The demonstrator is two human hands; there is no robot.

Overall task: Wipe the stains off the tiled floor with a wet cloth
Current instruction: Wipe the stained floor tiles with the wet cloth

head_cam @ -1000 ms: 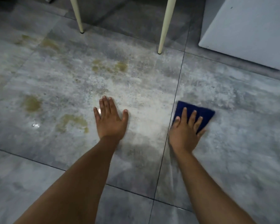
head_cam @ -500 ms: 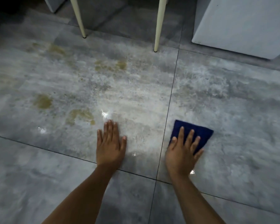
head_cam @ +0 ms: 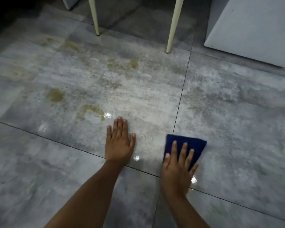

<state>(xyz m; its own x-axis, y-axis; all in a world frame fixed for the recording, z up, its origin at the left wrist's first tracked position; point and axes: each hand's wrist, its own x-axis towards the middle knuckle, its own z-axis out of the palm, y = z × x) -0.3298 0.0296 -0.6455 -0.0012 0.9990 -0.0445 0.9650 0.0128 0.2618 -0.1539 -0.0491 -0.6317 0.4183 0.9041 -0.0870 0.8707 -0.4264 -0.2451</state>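
A folded dark blue cloth (head_cam: 195, 143) lies flat on the grey tiled floor (head_cam: 229, 112), straddling the grout line. My right hand (head_cam: 178, 167) presses down on its near half with fingers spread. My left hand (head_cam: 119, 143) rests flat on the floor to the left of the cloth, palm down, holding nothing. Yellowish-brown stains mark the tile beyond my left hand: one arc-shaped stain (head_cam: 90, 111) just ahead of the fingers, a round stain (head_cam: 55, 95) further left, and a pair of stains (head_cam: 122, 64) near the chair legs. The floor shines wet around both hands.
Two cream chair legs (head_cam: 94, 17) (head_cam: 173, 25) stand on the floor at the back. A white cabinet or appliance (head_cam: 253, 28) fills the back right corner. Another pale object's corner (head_cam: 69, 2) shows at the top left.
My right hand has dragged the cloth towards me and slightly left across the grout line. My left hand has also shifted nearer. The view has tilted so the stains sit further ahead.
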